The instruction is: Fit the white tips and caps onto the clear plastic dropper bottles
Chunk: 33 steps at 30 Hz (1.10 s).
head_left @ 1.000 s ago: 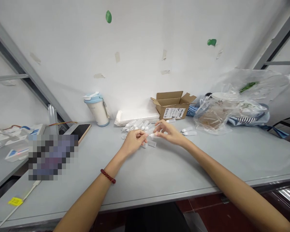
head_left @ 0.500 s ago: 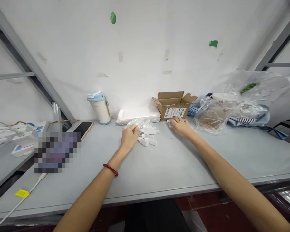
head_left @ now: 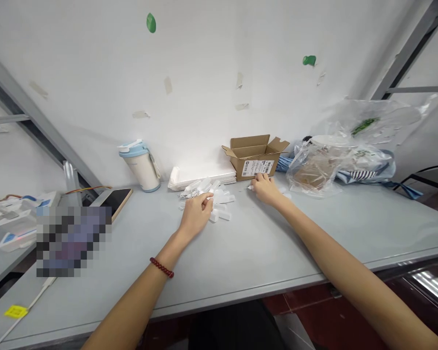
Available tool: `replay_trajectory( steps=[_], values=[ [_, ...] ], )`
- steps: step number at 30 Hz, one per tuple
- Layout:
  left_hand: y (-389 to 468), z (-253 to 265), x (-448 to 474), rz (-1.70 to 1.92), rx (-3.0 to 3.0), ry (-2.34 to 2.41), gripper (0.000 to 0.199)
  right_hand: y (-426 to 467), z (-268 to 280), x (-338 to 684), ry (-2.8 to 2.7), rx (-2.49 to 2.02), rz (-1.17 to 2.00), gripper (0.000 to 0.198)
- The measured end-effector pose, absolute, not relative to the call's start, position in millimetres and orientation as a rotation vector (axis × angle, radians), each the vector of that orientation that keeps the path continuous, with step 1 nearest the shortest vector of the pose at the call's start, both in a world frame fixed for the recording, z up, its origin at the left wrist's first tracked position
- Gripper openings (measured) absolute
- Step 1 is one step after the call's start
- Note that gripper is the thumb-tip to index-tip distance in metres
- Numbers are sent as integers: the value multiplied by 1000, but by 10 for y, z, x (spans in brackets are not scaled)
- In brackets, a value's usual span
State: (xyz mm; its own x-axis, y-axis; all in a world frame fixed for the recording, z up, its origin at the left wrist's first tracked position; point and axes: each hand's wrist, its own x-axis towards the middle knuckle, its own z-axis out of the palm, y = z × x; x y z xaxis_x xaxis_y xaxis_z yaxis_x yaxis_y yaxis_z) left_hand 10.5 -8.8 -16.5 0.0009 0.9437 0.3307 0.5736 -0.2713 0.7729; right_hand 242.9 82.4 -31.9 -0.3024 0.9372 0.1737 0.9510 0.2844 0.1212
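Small translucent white plastic tube-like pieces (head_left: 224, 198) lie in a loose heap at the middle of the table. My left hand (head_left: 196, 214) is at the near left edge of this heap, covering part of it. Its fingers are curled, thumb close to the index finger; whatever is between them is too small to make out. My right hand (head_left: 265, 189) is low over the table in front of an open cardboard box (head_left: 250, 167), with its fingers bent downward. A whitish bit (head_left: 250, 187) shows at its fingertips, but the grasp itself is hidden.
Flat white packs (head_left: 204, 176) are stacked behind the heap, against the wall. To their left stands a cream and blue tumbler (head_left: 140, 167), then a phone (head_left: 118, 200). Clear plastic bags (head_left: 314, 170) and blue cloth (head_left: 381, 167) lie right of the box on the grey table (head_left: 241, 257).
The view has shifted slightly to the right. My right fingers, flatter before, are now more bent. My left hand has drawn a little nearer to me, its thumb and index finger more visible.
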Motion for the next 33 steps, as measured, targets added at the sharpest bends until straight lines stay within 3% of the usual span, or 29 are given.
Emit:
replay_trajectory(
  steps=[8,16,22,25,33],
  values=[
    [-79,-213,89,1144,1880,1517,33,642,-261,2277,-2448,-1512,24,24],
    [-45,-184,89,1137,1691,1368,53,365,-188,2024,-2324,-961,208,18],
    [-61,-129,92,1246,1557,1216,43,253,-116,1984,-2265,-912,478,19],
    [-91,-79,100,1257,1509,1172,34,220,-83,1984,-2237,-947,600,29],
    [-84,-79,84,1259,1516,1144,31,222,-91,2001,-2168,-959,691,37]
  ],
)
